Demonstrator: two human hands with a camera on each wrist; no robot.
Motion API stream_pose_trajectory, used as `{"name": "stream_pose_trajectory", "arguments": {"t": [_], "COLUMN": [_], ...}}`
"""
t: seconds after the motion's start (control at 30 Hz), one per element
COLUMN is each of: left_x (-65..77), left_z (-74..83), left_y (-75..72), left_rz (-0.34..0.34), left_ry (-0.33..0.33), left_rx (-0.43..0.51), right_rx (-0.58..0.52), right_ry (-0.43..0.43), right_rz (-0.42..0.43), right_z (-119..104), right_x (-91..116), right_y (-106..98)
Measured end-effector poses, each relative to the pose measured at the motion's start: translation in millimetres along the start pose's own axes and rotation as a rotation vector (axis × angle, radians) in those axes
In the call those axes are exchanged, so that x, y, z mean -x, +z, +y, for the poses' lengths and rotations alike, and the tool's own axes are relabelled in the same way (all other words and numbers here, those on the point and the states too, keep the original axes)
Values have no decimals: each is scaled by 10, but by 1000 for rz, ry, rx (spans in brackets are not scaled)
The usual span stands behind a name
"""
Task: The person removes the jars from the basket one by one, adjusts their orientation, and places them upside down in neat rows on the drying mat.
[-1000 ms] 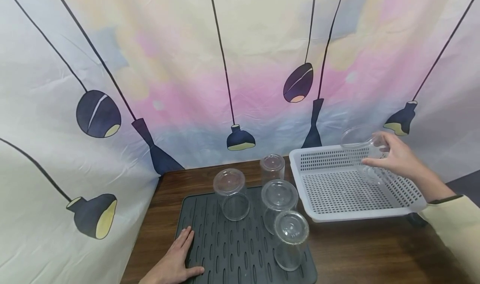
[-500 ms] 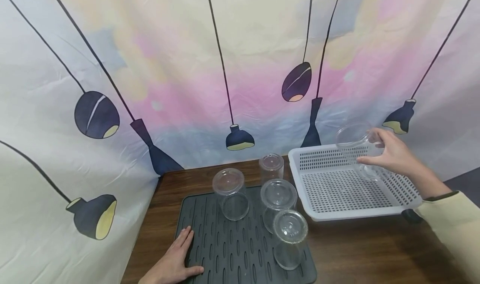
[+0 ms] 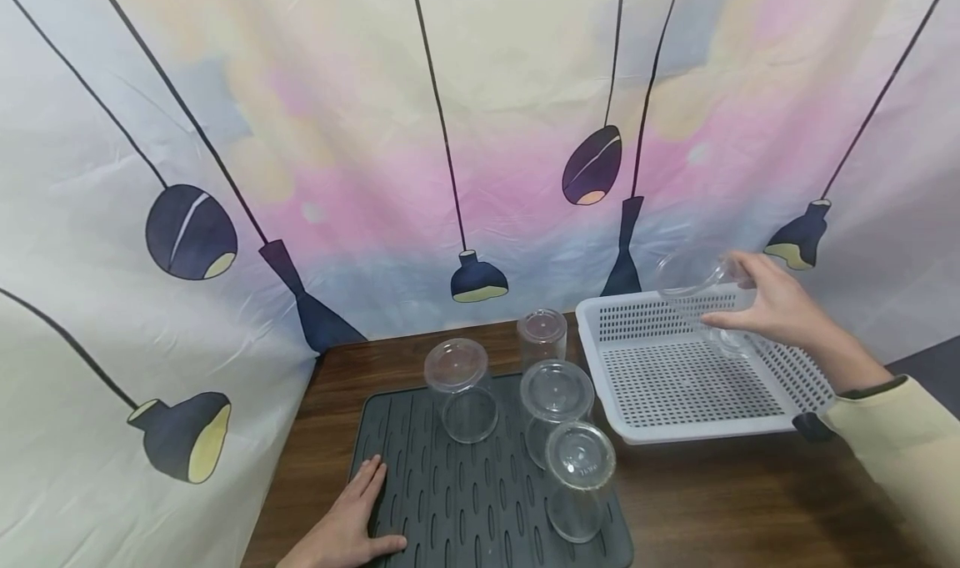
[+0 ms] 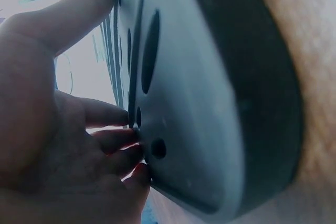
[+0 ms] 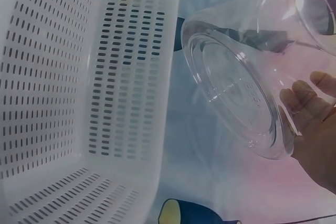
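My right hand [image 3: 780,309] grips a clear cup [image 3: 686,274] by its side above the white basket. The cup is mouth up and slightly tilted, and its round base [image 5: 231,90] shows in the right wrist view. On the grey ridged drying mat [image 3: 442,501] lies my left hand [image 3: 345,514], fingers straight and spread at the mat's left edge. In the left wrist view its fingers [image 4: 113,140] touch the mat's side. Clear cups stand upside down: one [image 3: 459,384] at the mat's back, another [image 3: 557,397] right of it, one [image 3: 579,468] in front.
A smaller clear cup [image 3: 543,334] stands at the back, its foot partly hidden. The white perforated basket [image 3: 712,431] sits on the right of the brown wooden table [image 3: 697,501]. Behind hangs a cloth [image 3: 360,176] printed with lamps. A dark object [image 3: 812,426] shows by the basket's corner.
My right hand has moved left above the basket with the cup in its grip. The left hand stays on the mat, and the other cups have not moved.
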State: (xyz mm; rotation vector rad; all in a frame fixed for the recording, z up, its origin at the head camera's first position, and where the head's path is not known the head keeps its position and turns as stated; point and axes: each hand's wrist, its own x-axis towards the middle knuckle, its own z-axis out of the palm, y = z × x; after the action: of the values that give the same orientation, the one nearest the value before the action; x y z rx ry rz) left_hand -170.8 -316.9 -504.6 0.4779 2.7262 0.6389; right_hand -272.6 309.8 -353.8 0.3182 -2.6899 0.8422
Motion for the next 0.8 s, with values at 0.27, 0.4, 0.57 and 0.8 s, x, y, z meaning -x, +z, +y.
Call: {"name": "stream_pose_trajectory", "arguments": {"t": [0.27, 0.4, 0.57, 0.8], "left_x": [8, 3, -1, 18], "left_z": [8, 18, 35, 69], "left_y": [-10, -4, 5, -22], "left_rz": [-1, -3, -2, -1], "left_ry": [0, -19, -43, -30], "left_rx": [1, 10, 8, 6], "right_rx": [1, 7, 2, -15], "right_ry": [-42, -52, -71, -76], "right_rz": [10, 11, 18, 2], "right_z": [-101, -159, -230, -305], "right_x": [-29, -48, -77, -82], "right_y": [-3, -18, -35, -39]}}
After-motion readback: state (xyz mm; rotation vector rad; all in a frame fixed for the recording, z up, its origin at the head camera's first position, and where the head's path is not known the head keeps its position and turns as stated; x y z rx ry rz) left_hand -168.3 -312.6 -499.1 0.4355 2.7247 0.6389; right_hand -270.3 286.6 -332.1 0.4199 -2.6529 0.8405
